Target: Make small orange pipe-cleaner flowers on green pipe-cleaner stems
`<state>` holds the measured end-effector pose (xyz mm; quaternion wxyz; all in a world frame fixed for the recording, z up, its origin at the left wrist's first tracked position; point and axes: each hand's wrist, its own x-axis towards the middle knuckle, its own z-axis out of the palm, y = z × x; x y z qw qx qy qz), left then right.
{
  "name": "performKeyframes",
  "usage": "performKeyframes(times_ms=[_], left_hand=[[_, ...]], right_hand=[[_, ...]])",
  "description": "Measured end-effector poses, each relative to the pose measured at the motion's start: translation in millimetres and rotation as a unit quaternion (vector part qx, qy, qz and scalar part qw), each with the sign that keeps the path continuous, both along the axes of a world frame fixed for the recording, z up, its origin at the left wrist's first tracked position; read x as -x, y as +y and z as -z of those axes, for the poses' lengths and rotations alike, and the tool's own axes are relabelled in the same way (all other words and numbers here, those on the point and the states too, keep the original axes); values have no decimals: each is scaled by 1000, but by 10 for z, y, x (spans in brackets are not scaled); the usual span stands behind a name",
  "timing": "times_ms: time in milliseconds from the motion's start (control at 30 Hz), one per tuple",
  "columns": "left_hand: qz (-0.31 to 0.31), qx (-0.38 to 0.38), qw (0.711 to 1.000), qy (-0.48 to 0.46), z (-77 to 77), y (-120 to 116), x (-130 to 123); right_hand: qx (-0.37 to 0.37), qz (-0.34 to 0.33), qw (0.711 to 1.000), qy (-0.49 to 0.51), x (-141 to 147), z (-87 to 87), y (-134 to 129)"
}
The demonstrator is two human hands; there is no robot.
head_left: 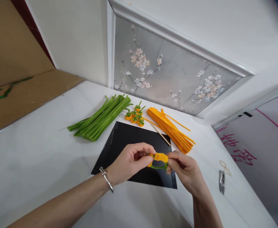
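Observation:
Between my two hands is a coiled orange pipe cleaner [161, 157], with a green pipe cleaner [158, 167] curving below it. My left hand [135, 160] pinches the coil's left end between thumb and fingers. At the other end, the fingertips of my right hand [182, 167] are closed on the coil and the end of the green pipe cleaner. Both hands are above a black mat [129, 139] on the white table. Behind the mat sits a cluster of small orange and green pipe-cleaner pumpkins [135, 116].
A bundle of green pipe cleaners [103, 117] lies at the back left, and a bundle of orange ones [170, 129] at the right. A thin wooden stick [161, 134] crosses the mat's corner. Thread snips [221, 182] lie far right, near a whiteboard [259, 145]. Cardboard [34, 91] borders the left.

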<state>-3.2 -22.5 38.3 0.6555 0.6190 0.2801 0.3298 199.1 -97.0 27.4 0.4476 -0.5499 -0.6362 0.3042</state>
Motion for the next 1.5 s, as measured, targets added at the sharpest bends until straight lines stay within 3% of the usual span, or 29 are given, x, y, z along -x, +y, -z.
performKeyframes(times_ms=[367, 467, 733, 867, 967, 1133, 1333, 1500], left_hand=[[-14, -94, 994, 52, 123, 111, 14], [-11, -89, 993, 78, 155, 154, 10], [59, 52, 991, 105, 185, 163, -23], [68, 82, 988, 110, 147, 151, -30], [53, 111, 987, 106, 135, 152, -36], [38, 192, 978, 76, 168, 183, -18], [64, 259, 963, 42, 204, 255, 50], [87, 299, 950, 20, 184, 291, 78]], right_hand=[[-41, 46, 990, -131, 57, -45, 2], [-62, 41, 985, -153, 52, -50, 23], [-29, 25, 988, -148, 36, -27, 69], [-32, -8, 981, -193, 108, 20, 112], [-55, 19, 970, -234, 120, 60, 148], [-110, 81, 975, -173, 42, 133, 182], [-85, 91, 975, -182, 2, 168, 182], [-126, 110, 964, -206, -34, 144, 176]])
